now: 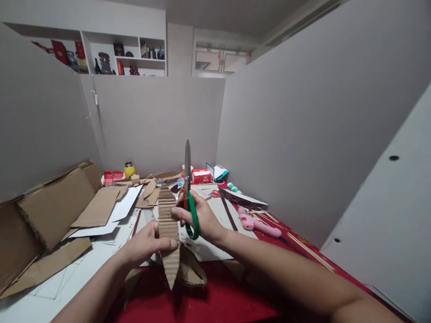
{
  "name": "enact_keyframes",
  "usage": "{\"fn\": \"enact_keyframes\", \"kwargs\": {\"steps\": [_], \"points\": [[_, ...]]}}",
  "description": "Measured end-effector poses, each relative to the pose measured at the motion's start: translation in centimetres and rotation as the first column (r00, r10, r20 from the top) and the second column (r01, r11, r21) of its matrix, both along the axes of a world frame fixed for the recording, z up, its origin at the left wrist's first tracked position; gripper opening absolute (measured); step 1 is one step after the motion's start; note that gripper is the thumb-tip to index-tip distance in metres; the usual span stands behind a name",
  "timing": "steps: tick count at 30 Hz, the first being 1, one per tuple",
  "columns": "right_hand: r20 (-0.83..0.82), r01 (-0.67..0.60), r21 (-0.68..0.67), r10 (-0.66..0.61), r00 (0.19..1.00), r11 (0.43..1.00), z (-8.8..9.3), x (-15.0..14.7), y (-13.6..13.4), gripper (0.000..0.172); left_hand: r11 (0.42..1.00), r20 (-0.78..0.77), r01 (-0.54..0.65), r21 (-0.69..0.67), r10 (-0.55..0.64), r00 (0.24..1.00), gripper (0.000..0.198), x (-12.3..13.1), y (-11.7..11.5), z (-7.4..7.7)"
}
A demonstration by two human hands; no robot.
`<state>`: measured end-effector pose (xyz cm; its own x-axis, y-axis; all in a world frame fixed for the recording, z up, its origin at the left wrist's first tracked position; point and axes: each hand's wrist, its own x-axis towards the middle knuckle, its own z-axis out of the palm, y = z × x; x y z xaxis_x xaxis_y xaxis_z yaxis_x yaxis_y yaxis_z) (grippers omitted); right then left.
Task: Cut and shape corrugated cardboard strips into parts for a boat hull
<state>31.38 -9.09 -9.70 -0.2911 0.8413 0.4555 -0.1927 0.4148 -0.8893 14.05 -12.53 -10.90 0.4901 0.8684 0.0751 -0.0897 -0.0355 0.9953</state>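
Observation:
A strip of corrugated cardboard [167, 220], pointed at its lower end, stands upright in front of me with its ridges showing. My left hand [148, 242] grips it from the left, thumb pressed across its lower part. My right hand [204, 217] is closed around a pair of scissors [187, 166] with green and orange handles. The blades point up and look closed. The right thumb touches the strip's right edge. Just below the hands is another folded cardboard piece [191, 269]; whether it joins the strip I cannot tell.
Cardboard sheets [97, 206] and a big cardboard box [55, 202] crowd the left. On the right lie a pink glue gun [257, 223], thin wooden sticks [310, 251] and red-handled scissors [216, 194]. A yellow jar [129, 169] stands at the back. Grey partitions [158, 116] enclose the table.

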Motion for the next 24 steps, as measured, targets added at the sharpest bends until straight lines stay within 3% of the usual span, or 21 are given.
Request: {"fn": "enact_keyframes", "kwargs": {"steps": [4,14,20,24], "points": [[0.03,0.027,0.053,-0.028,0.999,0.998,-0.4,-0.2,-0.1,0.035,0.999,0.002,-0.041,0.017,0.041,0.999,0.029,-0.2,0.4,-0.2],[0.027,0.041,0.003,-0.041,0.999,0.999,-1.1,-0.5,0.1,0.034,0.946,0.122,-0.313,0.089,0.302,0.946,0.025,-1.2,1.8,-0.1],[-0.013,0.058,0.0,-0.058,0.998,0.998,-0.6,-0.2,0.4,0.033,0.941,0.108,-0.324,0.096,0.313,0.943,0.02,-0.9,1.3,0.5],[-0.043,0.1,-0.009,-0.1,0.994,0.995,-0.5,0.0,0.7,0.032,0.945,0.151,-0.326,0.033,0.318,0.936,0.028,-1.3,1.8,0.4]]}}
